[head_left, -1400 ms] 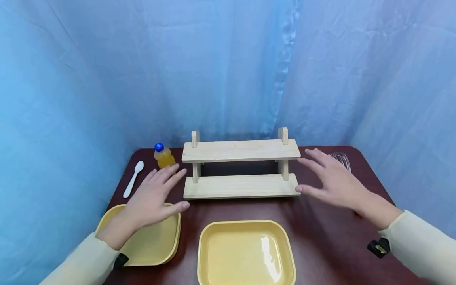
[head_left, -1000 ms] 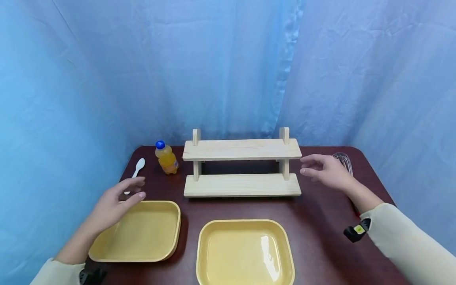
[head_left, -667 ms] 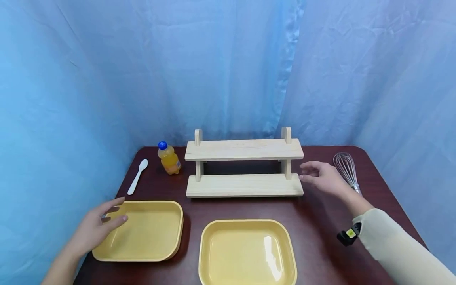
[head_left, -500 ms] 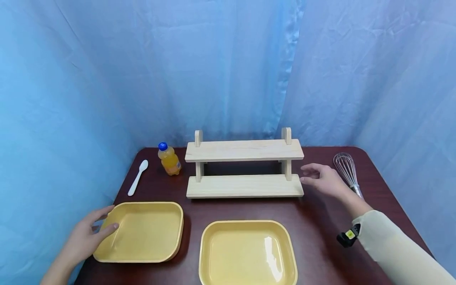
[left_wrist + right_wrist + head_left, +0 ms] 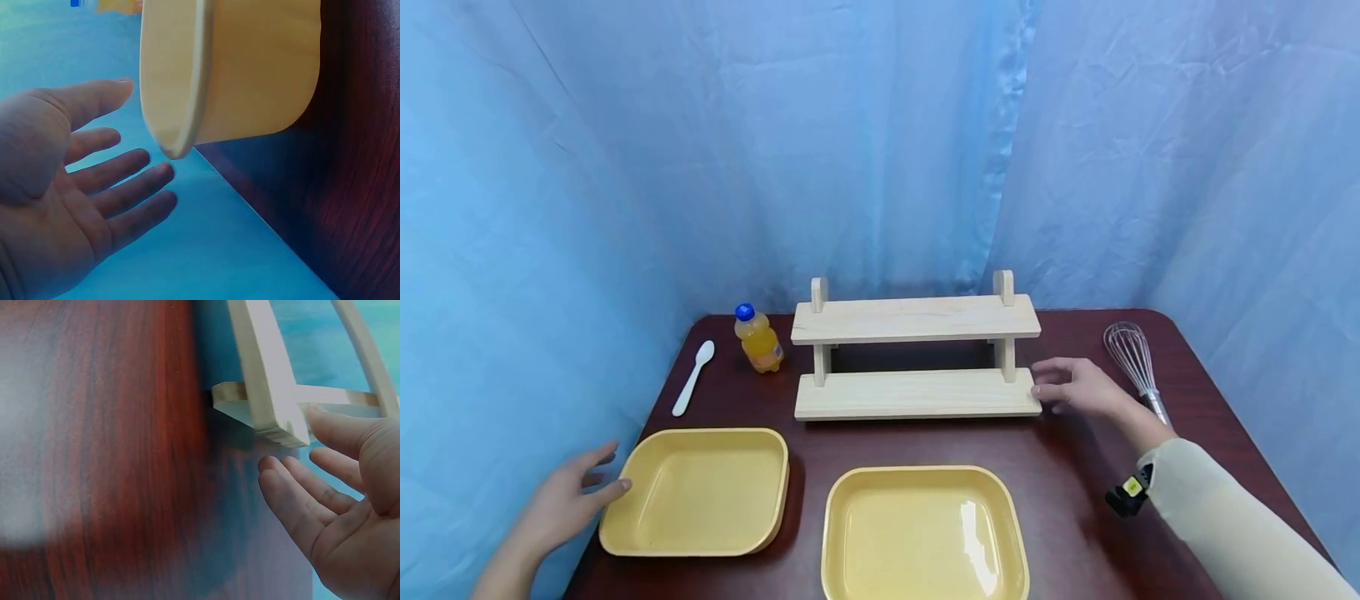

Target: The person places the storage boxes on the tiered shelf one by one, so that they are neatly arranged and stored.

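Observation:
My left hand (image 5: 561, 504) hovers at the left end of a yellow tray (image 5: 715, 550), fingers spread. In the left wrist view, the fingers (image 5: 134, 159) stand beside the rim of that tray (image 5: 262, 81) with a gap between them and it. A two-tier wooden shelf rack (image 5: 917, 396) stands at the middle back of the table. My right hand (image 5: 1078, 387) is at the right end of its lower board. In the right wrist view, the thumb (image 5: 344, 428) is close to the board end (image 5: 269, 381), the other fingers loosely bent below; contact is unclear.
A second yellow tray (image 5: 925, 475) sits front centre. Left of the rack are a juice bottle (image 5: 760, 342) with a blue cap and a white spoon (image 5: 692, 379). A whisk (image 5: 1135, 358) lies on the right. Blue curtains (image 5: 880, 150) enclose the dark table (image 5: 805, 517).
My left hand has moved left and down, from above the tray to beside its left end. My right hand has drawn in and lowered to the rack's lower board.

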`<state>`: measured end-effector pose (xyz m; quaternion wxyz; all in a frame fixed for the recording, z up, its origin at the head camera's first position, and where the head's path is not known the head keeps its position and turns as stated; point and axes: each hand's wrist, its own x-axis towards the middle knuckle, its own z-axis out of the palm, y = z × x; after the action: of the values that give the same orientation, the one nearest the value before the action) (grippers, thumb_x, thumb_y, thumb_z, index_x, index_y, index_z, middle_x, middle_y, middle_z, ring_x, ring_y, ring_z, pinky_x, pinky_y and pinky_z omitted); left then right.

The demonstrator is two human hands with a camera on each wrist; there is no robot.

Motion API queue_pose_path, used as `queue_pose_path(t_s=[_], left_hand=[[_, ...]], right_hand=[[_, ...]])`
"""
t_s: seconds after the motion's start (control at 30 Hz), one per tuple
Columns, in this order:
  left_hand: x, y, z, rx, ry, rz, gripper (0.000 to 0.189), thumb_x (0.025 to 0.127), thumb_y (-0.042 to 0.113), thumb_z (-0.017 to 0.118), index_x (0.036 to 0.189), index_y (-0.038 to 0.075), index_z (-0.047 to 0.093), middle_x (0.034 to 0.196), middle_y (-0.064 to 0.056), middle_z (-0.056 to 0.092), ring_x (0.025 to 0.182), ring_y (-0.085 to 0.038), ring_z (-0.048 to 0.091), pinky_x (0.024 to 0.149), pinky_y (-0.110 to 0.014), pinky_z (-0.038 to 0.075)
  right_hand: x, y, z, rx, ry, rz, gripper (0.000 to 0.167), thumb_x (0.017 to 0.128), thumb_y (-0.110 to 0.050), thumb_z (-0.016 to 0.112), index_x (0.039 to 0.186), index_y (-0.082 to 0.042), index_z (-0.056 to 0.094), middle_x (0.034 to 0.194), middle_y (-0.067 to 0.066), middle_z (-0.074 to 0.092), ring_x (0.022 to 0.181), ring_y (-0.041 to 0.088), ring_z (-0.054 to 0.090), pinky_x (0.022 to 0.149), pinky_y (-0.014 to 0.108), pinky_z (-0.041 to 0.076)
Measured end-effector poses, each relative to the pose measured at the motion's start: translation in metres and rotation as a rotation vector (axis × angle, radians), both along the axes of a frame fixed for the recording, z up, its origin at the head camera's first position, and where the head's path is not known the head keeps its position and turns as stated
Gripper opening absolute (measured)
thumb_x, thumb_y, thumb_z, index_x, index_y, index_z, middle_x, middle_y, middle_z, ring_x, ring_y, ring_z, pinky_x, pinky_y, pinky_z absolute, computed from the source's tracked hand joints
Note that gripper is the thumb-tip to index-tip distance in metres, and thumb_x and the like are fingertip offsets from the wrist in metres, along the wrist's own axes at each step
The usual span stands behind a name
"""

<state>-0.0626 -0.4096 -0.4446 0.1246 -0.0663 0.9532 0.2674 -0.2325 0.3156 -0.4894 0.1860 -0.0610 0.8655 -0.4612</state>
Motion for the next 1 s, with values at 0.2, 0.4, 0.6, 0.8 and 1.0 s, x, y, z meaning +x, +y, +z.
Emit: queue_pose_path(t_s=[0.2,0.4,0.6,0.8,1.0], left_hand=[[-0.005,-0.001,-0.007,0.068,-0.046,0.0,0.076,0.101,0.025,0.066,0.147,-0.024,0.031,0.136,-0.045,0.05,0.113,-0.055,0.063,0.082,-0.05,0.062],[-0.008,-0.002,-0.009,0.089,-0.028,-0.017,0.061,0.1,0.017,0.065,0.14,-0.023,0.043,0.128,-0.041,0.059,0.111,-0.054,0.064,0.081,-0.048,0.062],[-0.012,-0.002,-0.012,0.045,-0.003,-0.041,0.054,0.096,0.006,0.065,0.138,-0.023,0.046,0.119,-0.038,0.064,0.104,-0.052,0.067,0.078,-0.049,0.062],[-0.015,0.0,-0.014,0.007,0.028,-0.052,0.053,0.092,-0.001,0.064,0.136,-0.025,0.047,0.112,-0.035,0.065,0.097,-0.048,0.068,0.074,-0.048,0.061],[-0.016,0.002,-0.014,-0.02,0.004,-0.052,0.052,0.092,-0.002,0.063,0.135,-0.025,0.047,0.116,-0.04,0.063,0.103,-0.053,0.066,0.077,-0.051,0.061]], right_hand=[[0.001,-0.003,-0.007,-0.031,-0.055,-0.023,0.066,0.096,-0.021,0.074,0.147,0.01,0.045,0.122,0.029,0.068,0.096,0.025,0.072,0.074,0.043,0.065],[0.001,-0.003,-0.009,-0.039,-0.083,-0.049,0.068,0.095,-0.022,0.075,0.148,0.008,0.045,0.12,0.026,0.07,0.094,0.024,0.072,0.074,0.044,0.065],[0.0,-0.002,-0.01,-0.06,-0.102,-0.057,0.069,0.095,-0.02,0.075,0.15,0.007,0.044,0.12,0.025,0.07,0.095,0.025,0.071,0.076,0.045,0.065],[0.001,-0.003,-0.011,-0.085,-0.12,-0.06,0.068,0.095,-0.017,0.074,0.15,0.006,0.043,0.124,0.028,0.067,0.096,0.024,0.071,0.077,0.046,0.064],[0.004,-0.003,-0.01,-0.116,-0.127,-0.056,0.067,0.097,-0.013,0.072,0.152,0.008,0.04,0.128,0.031,0.064,0.097,0.024,0.07,0.078,0.045,0.064]])
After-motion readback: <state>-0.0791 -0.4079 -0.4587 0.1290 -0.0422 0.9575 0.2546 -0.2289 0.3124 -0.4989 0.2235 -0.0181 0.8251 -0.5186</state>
